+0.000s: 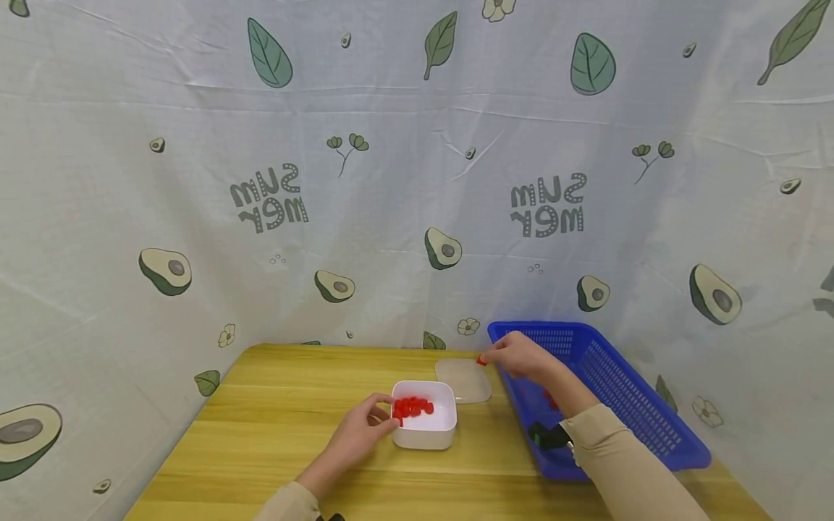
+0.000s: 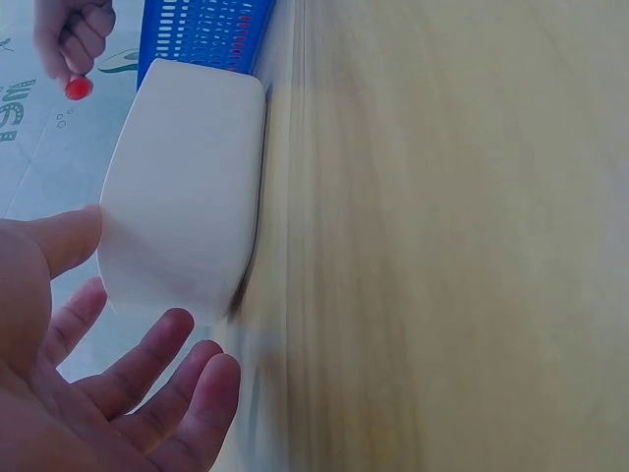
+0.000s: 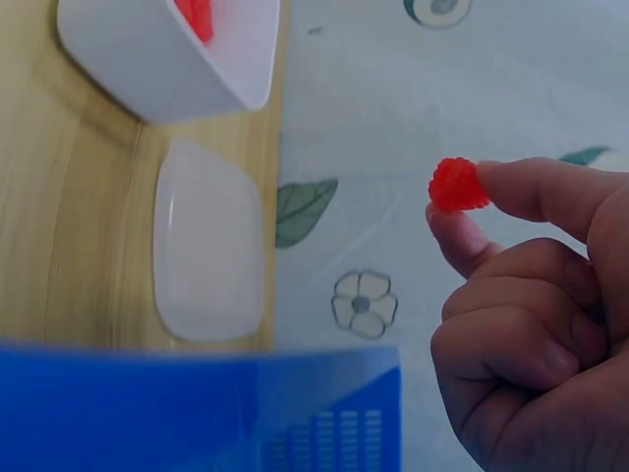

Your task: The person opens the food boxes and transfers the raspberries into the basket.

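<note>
My right hand (image 1: 517, 354) pinches a red raspberry (image 3: 458, 185) between thumb and index finger, its other fingers curled in. It is held up over the near-left end of the lid and basket in the head view. My left hand (image 1: 361, 427) is at the left side of a white square box (image 1: 426, 438), thumb and index fingertips at the rim, other fingers loosely spread in the left wrist view. Several red raspberries (image 1: 412, 407) lie inside the box, towards its left and back.
A translucent lid (image 1: 464, 381) lies flat behind and right of the box. The blue perforated basket (image 1: 635, 391) stands at the right, with some red pieces (image 1: 551, 400) inside, partly hidden by the right arm. A printed cloth (image 1: 391, 195) hangs behind the wooden table (image 1: 293, 405).
</note>
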The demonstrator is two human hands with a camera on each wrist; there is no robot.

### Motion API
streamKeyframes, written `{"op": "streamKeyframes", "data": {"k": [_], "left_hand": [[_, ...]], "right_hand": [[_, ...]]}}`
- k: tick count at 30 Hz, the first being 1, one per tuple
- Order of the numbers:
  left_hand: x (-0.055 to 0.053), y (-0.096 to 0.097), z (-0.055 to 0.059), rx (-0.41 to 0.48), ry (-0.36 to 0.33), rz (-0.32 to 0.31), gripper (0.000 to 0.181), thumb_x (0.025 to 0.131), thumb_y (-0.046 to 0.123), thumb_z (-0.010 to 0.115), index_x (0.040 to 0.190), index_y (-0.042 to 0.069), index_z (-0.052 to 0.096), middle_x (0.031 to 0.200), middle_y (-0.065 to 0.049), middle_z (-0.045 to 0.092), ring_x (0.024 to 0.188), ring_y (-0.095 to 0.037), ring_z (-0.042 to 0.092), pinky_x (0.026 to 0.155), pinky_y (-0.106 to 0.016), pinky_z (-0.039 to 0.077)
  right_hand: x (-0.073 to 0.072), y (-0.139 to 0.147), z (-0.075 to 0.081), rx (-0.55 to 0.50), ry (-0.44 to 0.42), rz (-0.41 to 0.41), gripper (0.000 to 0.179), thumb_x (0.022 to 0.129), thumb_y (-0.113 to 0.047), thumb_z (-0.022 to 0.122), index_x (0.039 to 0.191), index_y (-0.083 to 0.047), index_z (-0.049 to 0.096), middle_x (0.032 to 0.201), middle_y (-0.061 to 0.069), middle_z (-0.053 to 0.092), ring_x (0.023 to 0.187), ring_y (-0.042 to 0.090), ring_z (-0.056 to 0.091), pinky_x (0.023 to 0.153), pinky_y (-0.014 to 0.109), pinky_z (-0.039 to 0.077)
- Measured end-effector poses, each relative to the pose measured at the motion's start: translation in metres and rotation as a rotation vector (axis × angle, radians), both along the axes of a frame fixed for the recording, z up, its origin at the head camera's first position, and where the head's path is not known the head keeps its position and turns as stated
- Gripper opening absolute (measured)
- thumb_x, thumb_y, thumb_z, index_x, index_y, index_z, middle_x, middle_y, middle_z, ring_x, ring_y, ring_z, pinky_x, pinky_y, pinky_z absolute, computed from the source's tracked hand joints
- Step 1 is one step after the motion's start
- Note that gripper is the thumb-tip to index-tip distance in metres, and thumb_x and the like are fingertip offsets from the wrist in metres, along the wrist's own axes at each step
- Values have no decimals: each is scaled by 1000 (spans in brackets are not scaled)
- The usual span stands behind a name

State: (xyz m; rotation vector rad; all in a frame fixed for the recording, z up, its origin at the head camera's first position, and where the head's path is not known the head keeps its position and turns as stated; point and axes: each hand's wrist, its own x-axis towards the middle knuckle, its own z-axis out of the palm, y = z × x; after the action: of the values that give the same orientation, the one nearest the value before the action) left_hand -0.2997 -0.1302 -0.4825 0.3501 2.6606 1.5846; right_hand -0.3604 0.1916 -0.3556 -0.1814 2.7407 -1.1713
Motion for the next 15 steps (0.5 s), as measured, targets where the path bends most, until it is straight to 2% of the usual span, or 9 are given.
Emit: {"op": "streamKeyframes", "data": {"k": [8, 15], "left_hand": [[1, 0, 0, -5, 9, -2, 42, 92, 29, 74, 129, 16, 61, 105, -3, 67, 92, -20, 60, 80, -38, 55], [-1, 0, 0, -4, -3, 4, 42, 93, 30, 73, 130, 17, 61, 106, -2, 66, 93, -20, 59, 80, -37, 54]], "right_hand": [[-4, 37, -2, -51, -14, -58, 24, 94, -24, 71, 92, 0, 71, 53, -6, 33, 46, 10, 27, 46, 26, 27], [-5, 64, -9, -52, 0, -87, 29, 93, -23, 71, 71, -8, 59, 48, -6, 31, 44, 10, 26, 47, 27, 26]]}}
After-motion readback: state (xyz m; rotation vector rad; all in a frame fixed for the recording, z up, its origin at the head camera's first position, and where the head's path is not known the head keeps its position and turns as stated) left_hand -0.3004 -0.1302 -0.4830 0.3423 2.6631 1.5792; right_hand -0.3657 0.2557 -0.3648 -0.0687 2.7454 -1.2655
